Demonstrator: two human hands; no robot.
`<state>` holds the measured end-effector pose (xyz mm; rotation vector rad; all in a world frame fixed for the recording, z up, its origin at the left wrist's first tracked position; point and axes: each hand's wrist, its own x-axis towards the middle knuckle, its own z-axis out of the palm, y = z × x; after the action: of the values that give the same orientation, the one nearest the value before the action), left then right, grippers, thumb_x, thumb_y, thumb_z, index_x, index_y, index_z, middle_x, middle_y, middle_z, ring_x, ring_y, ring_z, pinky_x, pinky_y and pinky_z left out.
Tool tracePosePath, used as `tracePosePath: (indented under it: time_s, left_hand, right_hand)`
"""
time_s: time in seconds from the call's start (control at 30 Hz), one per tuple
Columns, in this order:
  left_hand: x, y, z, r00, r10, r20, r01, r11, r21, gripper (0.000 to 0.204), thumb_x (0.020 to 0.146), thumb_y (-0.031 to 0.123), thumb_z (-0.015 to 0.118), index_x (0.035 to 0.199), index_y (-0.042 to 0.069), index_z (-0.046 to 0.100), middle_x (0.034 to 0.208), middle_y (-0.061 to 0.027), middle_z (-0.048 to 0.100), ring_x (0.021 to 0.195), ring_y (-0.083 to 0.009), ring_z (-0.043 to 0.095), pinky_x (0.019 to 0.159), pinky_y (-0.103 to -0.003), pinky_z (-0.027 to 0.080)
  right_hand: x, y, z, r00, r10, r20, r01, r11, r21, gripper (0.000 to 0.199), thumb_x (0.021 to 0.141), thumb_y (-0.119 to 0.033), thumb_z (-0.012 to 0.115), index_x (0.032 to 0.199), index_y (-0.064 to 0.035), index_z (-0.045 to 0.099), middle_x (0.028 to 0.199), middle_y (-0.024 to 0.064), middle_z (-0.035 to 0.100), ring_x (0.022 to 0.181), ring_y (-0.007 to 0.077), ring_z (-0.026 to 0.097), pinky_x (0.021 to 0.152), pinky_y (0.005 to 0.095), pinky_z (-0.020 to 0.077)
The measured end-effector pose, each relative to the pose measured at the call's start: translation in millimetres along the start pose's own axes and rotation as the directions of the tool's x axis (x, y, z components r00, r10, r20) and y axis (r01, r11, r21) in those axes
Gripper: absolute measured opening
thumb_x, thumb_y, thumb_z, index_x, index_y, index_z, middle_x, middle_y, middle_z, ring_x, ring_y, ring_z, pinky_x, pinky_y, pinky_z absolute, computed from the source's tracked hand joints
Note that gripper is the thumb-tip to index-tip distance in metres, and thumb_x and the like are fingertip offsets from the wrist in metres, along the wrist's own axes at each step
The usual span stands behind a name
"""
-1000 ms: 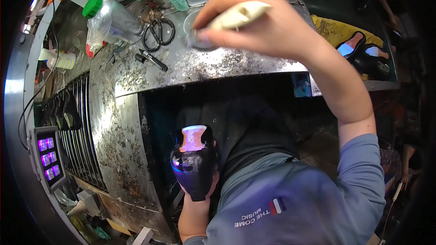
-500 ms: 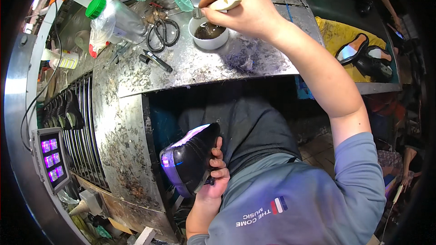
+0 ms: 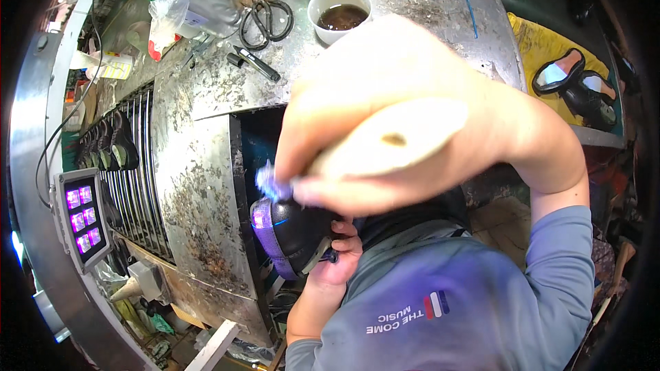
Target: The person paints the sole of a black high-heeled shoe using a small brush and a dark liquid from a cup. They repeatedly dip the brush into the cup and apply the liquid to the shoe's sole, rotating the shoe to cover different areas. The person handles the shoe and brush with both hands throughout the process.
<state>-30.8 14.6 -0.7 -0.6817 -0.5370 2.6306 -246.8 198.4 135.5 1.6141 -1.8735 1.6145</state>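
Observation:
My left hand (image 3: 344, 257) grips a black shoe (image 3: 299, 230) in front of my lap; its fingers wrap round the side. A strip along the shoe's edge glows purple. My right hand (image 3: 385, 75), large and close, is closed on a brush with a pale handle (image 3: 405, 141). The brush's pale bristles (image 3: 269, 182) are just above the shoe's upper edge; whether they touch it I cannot tell. My right hand and the brush hide part of the shoe. Behind the hand, a white bowl (image 3: 322, 33) holds dark brown liquid on the metal table.
Black-handled scissors (image 3: 265, 24) and a black marker (image 3: 258, 64) lie left of the bowl, near a green-capped bottle (image 3: 213, 10). A lamp with purple lights (image 3: 84, 220) stands at left beside metal bars (image 3: 143, 172). Shoes (image 3: 560, 72) lie on a yellow cloth (image 3: 526, 45) at right.
My right hand has brought the brush from the bowl down and toward me, over the shoe. My left hand still holds the shoe. The view has shifted slightly.

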Motion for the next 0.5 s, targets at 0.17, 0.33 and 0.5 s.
tracePosePath:
  time_s: [0.17, 0.33, 0.5]
  left_hand:
    - [-12, 0, -7, 0.965, 0.181, -0.188, -0.150, 0.975, 0.166, 0.026, 0.093, 0.033, 0.067, 0.104, 0.009, 0.068, 0.095, -0.0043, 0.070, 0.084, -0.0192, 0.068, 0.065, -0.030, 0.061]
    - [-10, 4, -15, 0.973, 0.174, -0.149, -0.149, 0.975, 0.163, 0.026, 0.093, 0.033, 0.066, 0.104, 0.010, 0.068, 0.097, -0.0041, 0.069, 0.085, -0.0188, 0.069, 0.064, -0.029, 0.061]
    - [-5, -2, -12, 0.991, 0.101, -0.085, -0.096, 0.994, 0.059, 0.023, 0.094, 0.030, 0.065, 0.104, 0.010, 0.068, 0.098, -0.0043, 0.070, 0.087, -0.0186, 0.069, 0.063, -0.030, 0.062]
  right_hand:
    - [8, -19, 4, 0.990, -0.031, 0.138, 0.029, 0.999, 0.014, 0.010, 0.082, -0.017, 0.075, 0.083, -0.0112, 0.068, 0.073, 0.0036, 0.063, 0.066, 0.0284, 0.065, 0.055, 0.0380, 0.0504]
    - [15, -27, 0, 0.965, 0.087, 0.246, -0.094, 0.995, 0.016, 0.018, 0.070, -0.019, 0.077, 0.073, -0.0046, 0.067, 0.073, 0.0130, 0.066, 0.072, 0.0365, 0.067, 0.063, 0.0449, 0.0550]
    - [13, -23, -2, 0.965, 0.059, 0.256, -0.075, 0.996, 0.055, 0.019, 0.069, -0.019, 0.078, 0.073, -0.0028, 0.069, 0.074, 0.0150, 0.067, 0.073, 0.0377, 0.068, 0.066, 0.0456, 0.0566]
